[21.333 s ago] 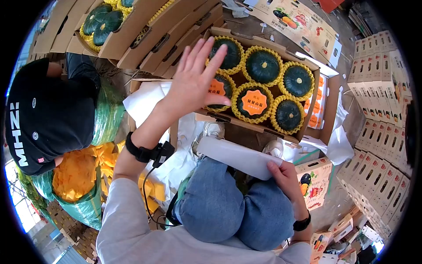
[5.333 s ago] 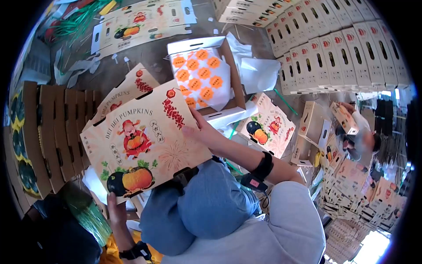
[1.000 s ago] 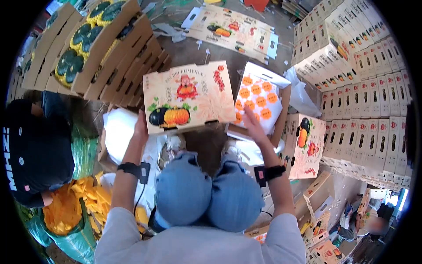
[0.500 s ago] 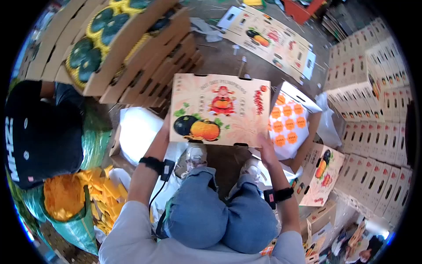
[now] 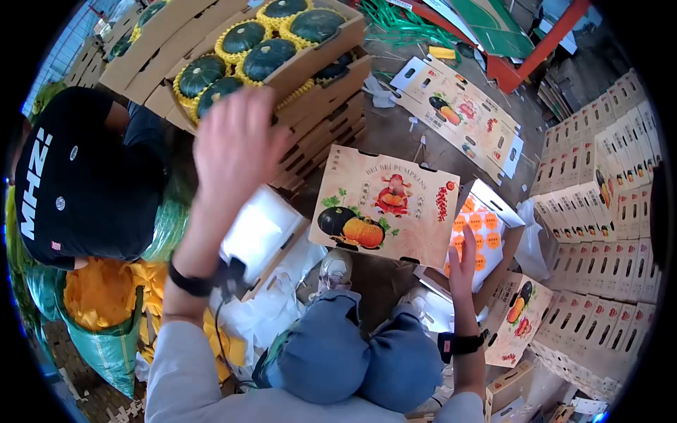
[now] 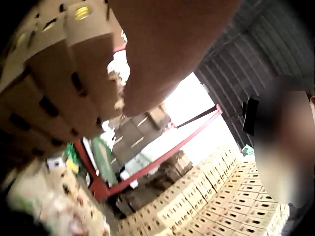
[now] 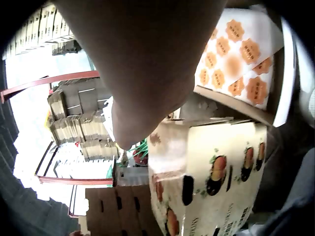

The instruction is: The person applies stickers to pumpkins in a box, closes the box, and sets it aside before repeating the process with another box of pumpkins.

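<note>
A printed pumpkin box (image 5: 384,204) lies with its lid side up beyond the knees. My left hand (image 5: 236,148) is off it, raised with fingers extended in front of the stacked crates of pumpkins (image 5: 268,60); it holds nothing. Beside the box's right edge, my right hand (image 5: 462,268) has its fingers straight; whether it touches the box is unclear. The left wrist view shows part of that hand (image 6: 167,54) near brown crates. In the right wrist view, the hand (image 7: 147,73) is above the printed box (image 7: 206,182).
An open box with a sheet of orange stickers (image 5: 483,240) stands at the right. White paper (image 5: 257,225) fills a carton at the left. A person in black (image 5: 84,176) is by a green sack (image 5: 106,338). Flattened cardboard (image 5: 462,113) lies beyond; boxes are stacked right.
My left hand has let go of the printed box and moved up and left towards the crates. My right hand's fingers have straightened at the box's right side. The head view has shifted.
</note>
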{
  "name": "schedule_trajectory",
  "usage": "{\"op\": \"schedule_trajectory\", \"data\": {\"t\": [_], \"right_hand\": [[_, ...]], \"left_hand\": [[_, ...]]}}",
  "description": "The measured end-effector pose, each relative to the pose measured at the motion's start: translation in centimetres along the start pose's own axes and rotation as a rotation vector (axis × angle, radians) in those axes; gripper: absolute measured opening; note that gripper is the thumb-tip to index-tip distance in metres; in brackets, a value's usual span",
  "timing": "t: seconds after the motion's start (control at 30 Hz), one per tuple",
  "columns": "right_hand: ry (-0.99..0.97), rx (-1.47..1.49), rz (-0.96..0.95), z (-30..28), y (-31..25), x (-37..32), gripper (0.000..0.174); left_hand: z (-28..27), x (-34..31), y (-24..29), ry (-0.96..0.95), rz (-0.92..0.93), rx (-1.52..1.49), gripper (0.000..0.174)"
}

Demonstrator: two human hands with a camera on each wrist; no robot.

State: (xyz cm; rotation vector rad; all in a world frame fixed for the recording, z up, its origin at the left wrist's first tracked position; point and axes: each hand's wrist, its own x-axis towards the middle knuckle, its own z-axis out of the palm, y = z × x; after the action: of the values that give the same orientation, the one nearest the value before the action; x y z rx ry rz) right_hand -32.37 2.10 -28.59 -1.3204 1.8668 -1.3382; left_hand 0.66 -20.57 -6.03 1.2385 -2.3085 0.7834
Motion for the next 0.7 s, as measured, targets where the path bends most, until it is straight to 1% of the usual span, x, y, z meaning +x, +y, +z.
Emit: {"op": "schedule_trajectory", "data": {"t": [0.03,0.07,0.1,0.13,0.17,0.2,0.23,0.3,0.37,0.4,0.47,0.5,0.53,0.6,0.67,0.7], "right_hand": [[-0.047,0.005,-0.028,0.2,-0.8,0.8,0.052],[-0.104,-0.054,-0.086,0.4,-2.1,1.3,0.051],[-0.160,-0.115,-0.140,0.7,-3.4,1.8,0.051],[-0.232,-0.114,-0.215,1.0,-4.8,2.4,0.050],[-0.303,-0.108,-0.291,1.7,-5.7,3.0,0.050],[-0.364,0.020,-0.300,2.7,-6.0,3.6,0.050],[-0.427,0.150,-0.314,3.6,-6.4,4.2,0.051],[-0.619,0.418,-0.114,5.5,-7.8,5.1,0.052],[-0.737,0.595,0.012,7.8,-8.1,6.2,0.053],[-0.792,0.682,0.072,8.8,-8.1,6.3,0.053],[-0.779,0.354,-0.169,9.8,-8.5,7.0,0.056],[-0.788,0.338,-0.180,9.9,-9.0,7.0,0.058],[-0.835,0.404,-0.134,10.0,-9.2,7.0,0.057],[-0.840,0.602,-0.008,10.9,-8.7,6.5,0.050],[-0.894,1.043,0.422,11.1,-9.5,6.8,0.054],[-0.898,1.264,0.640,11.1,-9.6,7.0,0.057]], "left_hand": [[0.7,1.1,-1.1,-0.197,-0.085,0.059,0.036],[1.5,1.9,-2.1,-0.394,-0.165,0.117,0.033],[2.1,2.4,-2.6,-0.394,-0.121,0.102,0.030],[2.7,2.8,-3.2,-0.391,-0.076,0.089,0.028],[3.2,3.0,-3.9,-0.380,-0.037,-0.024,0.027],[2.9,3.6,-3.9,-0.441,-0.048,-0.021,0.026],[3.2,3.7,-3.7,-0.437,-0.059,-0.035,0.026],[3.7,3.7,-3.6,-0.438,-0.096,-0.063,0.025],[3.7,3.7,-3.6,-0.440,-0.129,-0.088,0.026],[3.6,3.2,-3.8,-0.414,-0.098,-0.113,0.026],[3.3,2.9,-3.7,-0.337,-0.015,-0.173,0.026],[2.2,3.1,-2.3,-0.340,-0.019,-0.218,0.025],[0.6,2.7,-0.8,-0.357,-0.023,-0.267,0.024],[-2.5,1.4,2.6,-0.323,0.048,-0.335,0.022],[-4.5,-0.5,4.9,-0.347,0.074,-0.387,0.021],[-5.3,-1.5,6.2,-0.313,0.114,-0.386,0.020]]}}
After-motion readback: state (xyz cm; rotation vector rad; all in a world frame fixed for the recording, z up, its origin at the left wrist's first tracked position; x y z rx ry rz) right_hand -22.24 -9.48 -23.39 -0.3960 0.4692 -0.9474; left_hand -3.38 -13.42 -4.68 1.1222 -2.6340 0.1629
